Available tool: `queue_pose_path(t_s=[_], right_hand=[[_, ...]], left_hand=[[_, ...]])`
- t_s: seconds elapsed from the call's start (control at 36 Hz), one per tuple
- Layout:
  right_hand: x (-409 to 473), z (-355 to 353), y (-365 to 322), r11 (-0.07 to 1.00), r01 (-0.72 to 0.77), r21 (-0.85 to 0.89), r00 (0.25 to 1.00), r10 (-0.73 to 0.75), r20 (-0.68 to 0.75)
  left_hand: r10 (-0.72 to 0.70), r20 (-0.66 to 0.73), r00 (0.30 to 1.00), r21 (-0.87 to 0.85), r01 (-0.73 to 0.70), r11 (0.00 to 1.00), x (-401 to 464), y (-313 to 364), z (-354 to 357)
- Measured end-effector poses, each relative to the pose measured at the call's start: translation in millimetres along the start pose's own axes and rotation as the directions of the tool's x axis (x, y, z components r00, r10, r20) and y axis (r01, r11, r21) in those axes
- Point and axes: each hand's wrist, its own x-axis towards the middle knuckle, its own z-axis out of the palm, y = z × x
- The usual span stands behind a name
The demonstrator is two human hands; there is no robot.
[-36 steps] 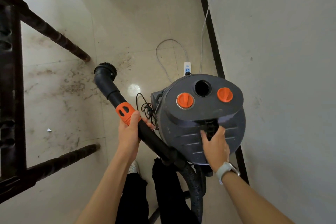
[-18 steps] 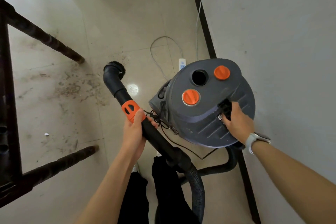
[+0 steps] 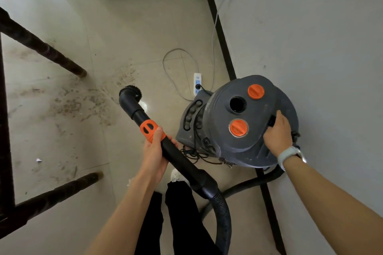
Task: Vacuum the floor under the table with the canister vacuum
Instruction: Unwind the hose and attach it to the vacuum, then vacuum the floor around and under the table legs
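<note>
Left hand point(image 3: 153, 154) grasping black wand point(image 3: 174, 151) just below orange collar point(image 3: 149, 129); brush nozzle point(image 3: 131, 93) raised above dirty floor point(image 3: 68, 107) near desk legs point(image 3: 51, 54). Right hand point(image 3: 277, 133) curled on handle atop grey canister vacuum point(image 3: 238, 122), beside wall point(image 3: 310, 37). Hose point(image 3: 223, 219) loops behind. Power strip point(image 3: 197, 83) on floor beyond canister.

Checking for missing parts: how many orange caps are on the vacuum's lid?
2: one orange cap at the lid's far edge, another nearer, both beside the open hole. None looks hidden.
</note>
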Motion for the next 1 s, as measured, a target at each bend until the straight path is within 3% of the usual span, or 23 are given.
queue_pose_path(t_s=[0.08, 0.14, 0.19, 0.25, 0.31, 0.36, 0.53, 0.72, 0.89, 1.0], right_hand=[[-42, 12, -37, 0.986, -0.039, 0.164, 0.977, 0.071, -0.2], [-75, 26, -67, 0.976, 0.089, 0.199, 0.95, -0.023, -0.311], [-108, 39, -99, 0.932, 0.221, 0.288, 0.966, -0.169, -0.194], [-139, 49, -134, 0.884, 0.276, 0.377, 0.937, -0.336, 0.102], [-160, 61, -166, 0.885, 0.368, 0.286, 0.821, -0.453, 0.347], [-168, 74, -194, 0.857, 0.5, 0.125, 0.754, -0.502, 0.424], [-124, 71, -291, 0.725, 0.673, -0.146, 0.73, -0.62, 0.289], [-47, 37, -424, 0.424, 0.857, -0.294, 0.473, -0.872, 0.122], [-30, 101, -445, 0.476, 0.832, -0.285, 0.539, -0.814, 0.216], [-13, 187, -419, 0.541, 0.802, -0.254, 0.598, -0.72, 0.353]], left_hand=[[-0.012, -0.012, 1.0, 0.001, 0.012, 1.0, 1, 14, -5], [-0.017, -0.001, 1.0, -0.022, 0.017, 1.0, 2, 25, -10], [-0.021, 0.017, 1.0, -0.041, 0.022, 0.999, 4, 38, -14], [-0.025, 0.033, 0.999, -0.07, 0.027, 0.997, 7, 56, -17], [-0.002, 0.061, 0.998, -0.098, 0.008, 0.995, 11, 77, -21], [0.029, 0.094, 0.995, -0.111, -0.019, 0.994, 16, 101, -23], [0.142, 0.222, 0.965, -0.238, -0.087, 0.967, 33, 185, -10], [0.306, 0.28, 0.91, -0.42, -0.17, 0.891, 54, 298, 15], [0.26, 0.224, 0.939, -0.333, -0.177, 0.926, 108, 307, 1], [0.182, 0.135, 0.974, -0.089, -0.171, 0.981, 174, 263, -23]])
